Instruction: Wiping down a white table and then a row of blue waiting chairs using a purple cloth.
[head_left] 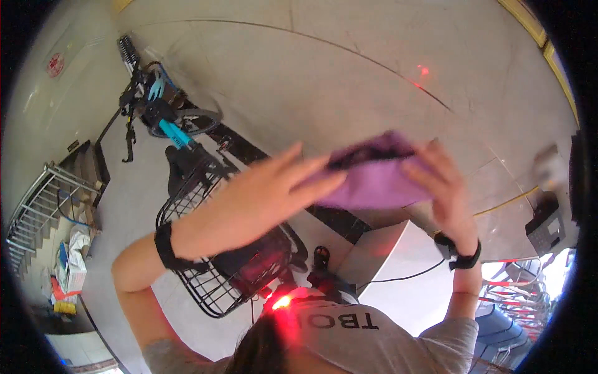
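Raised in front of me, a soft purple fabric piece (374,187) is stretched between my two hands, with a dark band or opening along its upper side. My left hand (277,184) has its fingers on the left end, and my right hand (443,187) grips the right end. Motion blurs the fingertips, and the exact kind of the fabric item cannot be made out. Each wrist wears a black band, the left one (167,246) and the right one (466,255).
A bicycle with a turquoise frame (174,133) stands to the left, near a black wire basket (208,298). At my right is a white box (405,265) with a black cable (408,278). A metal stair railing (37,202) rises at far left; a grey keypad device (548,230) is at right.
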### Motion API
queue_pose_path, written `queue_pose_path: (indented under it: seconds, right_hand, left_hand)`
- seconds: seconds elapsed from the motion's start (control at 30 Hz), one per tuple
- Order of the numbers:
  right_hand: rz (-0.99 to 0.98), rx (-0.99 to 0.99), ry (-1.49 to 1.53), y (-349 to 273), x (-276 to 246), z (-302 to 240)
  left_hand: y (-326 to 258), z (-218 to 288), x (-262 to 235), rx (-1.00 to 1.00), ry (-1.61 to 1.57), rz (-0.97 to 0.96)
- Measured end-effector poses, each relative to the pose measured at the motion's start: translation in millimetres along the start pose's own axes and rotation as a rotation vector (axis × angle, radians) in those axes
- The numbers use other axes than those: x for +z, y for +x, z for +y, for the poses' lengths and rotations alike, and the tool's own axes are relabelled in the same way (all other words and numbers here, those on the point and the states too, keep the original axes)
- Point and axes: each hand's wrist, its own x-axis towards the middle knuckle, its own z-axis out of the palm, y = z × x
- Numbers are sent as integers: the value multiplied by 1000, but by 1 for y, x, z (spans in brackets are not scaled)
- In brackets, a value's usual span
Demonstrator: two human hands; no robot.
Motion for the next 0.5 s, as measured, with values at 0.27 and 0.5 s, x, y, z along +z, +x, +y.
queue_pose_path:
  seconds: [0.27, 0.5]
  right_hand:
    - [561, 110, -809, 1, -41, 73]
    - [162, 281, -795, -36, 53, 168]
  left_hand:
    - [164, -35, 6, 178, 575, 524]
    - [229, -57, 122, 213, 658, 342]
